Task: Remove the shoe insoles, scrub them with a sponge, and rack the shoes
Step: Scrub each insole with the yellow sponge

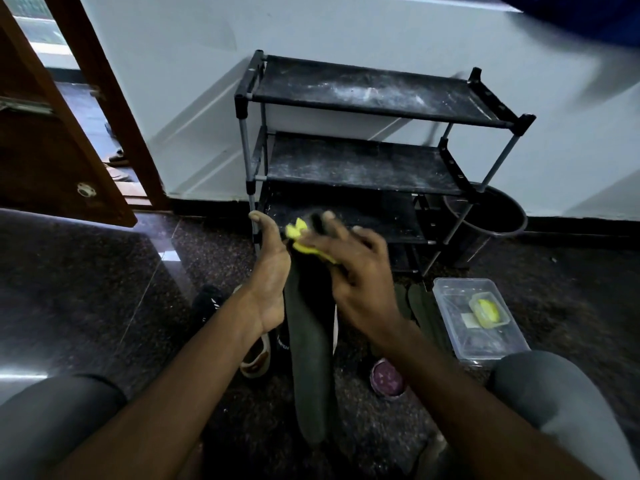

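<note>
Seated on the dark speckled floor point(104, 289) before a black three-shelf shoe rack point(363, 95), you hold a long dark insole point(308, 341) upright in the air between your knees. Your left hand point(270, 271) grips the insole at its upper left edge, thumb pointing up and fingers hidden behind it. Your right hand point(353, 268), blurred, curls its fingers over a yellow sponge point(299, 237) and presses it against the top end of the insole's face.

Beneath your hands, shoes lie on the floor: a black shoe point(207, 299) to the left, a white-edged shoe point(256, 358) just beside the insole's lower left, and a purple-lined shoe point(386, 377) near your right forearm. Two more dark insoles point(422, 306) lie flat on the floor to the right, just beside a clear plastic container point(498, 344) that holds a small yellow object point(486, 311); what that object is cannot be told.

The rack's shelves are dusty and stand against a pale wall. A dark round bin point(495, 216) sits at the rack's right foot. A brown wooden door point(52, 150) stands open at far left.
</note>
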